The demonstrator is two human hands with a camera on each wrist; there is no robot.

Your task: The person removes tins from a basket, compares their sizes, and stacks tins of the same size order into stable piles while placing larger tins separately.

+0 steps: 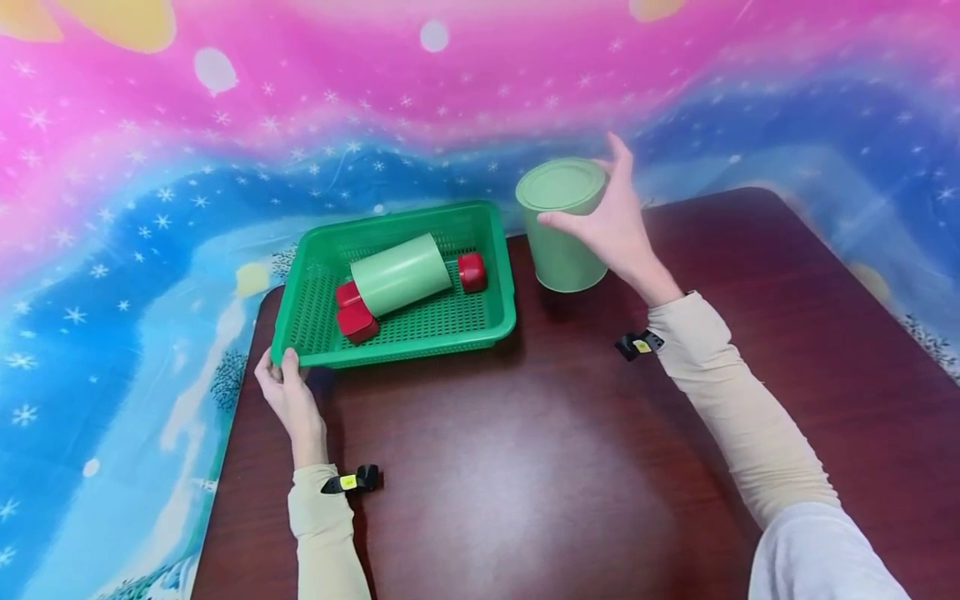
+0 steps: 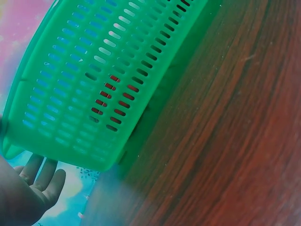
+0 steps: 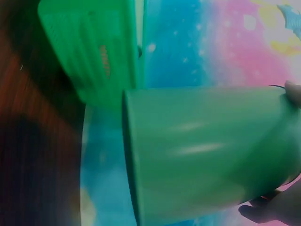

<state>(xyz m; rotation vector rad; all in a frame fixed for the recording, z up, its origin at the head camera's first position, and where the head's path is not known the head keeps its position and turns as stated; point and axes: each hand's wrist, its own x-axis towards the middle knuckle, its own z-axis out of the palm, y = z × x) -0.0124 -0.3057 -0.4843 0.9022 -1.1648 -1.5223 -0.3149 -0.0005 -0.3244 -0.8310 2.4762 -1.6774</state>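
My right hand (image 1: 618,229) grips a light green can (image 1: 567,250) near its top, thumb on the near side and fingers round the far side. The can is upright with its flat round end up, and its lower edge hangs over the dark table. In the right wrist view the can (image 3: 207,150) fills the middle, with fingertips at its end. At the near left corner of a green plastic basket (image 1: 397,354), my left hand (image 1: 291,400) holds the rim, thumb on top. Seen from the left wrist, the fingers (image 2: 44,176) lie under the basket's rim.
Inside the basket lie a light green cylinder (image 1: 401,273) on its side and several red blocks (image 1: 357,322), one of them at the right end. The brown table (image 1: 480,467) reaches toward me. A pink and blue patterned cloth (image 1: 360,92) hangs behind it.
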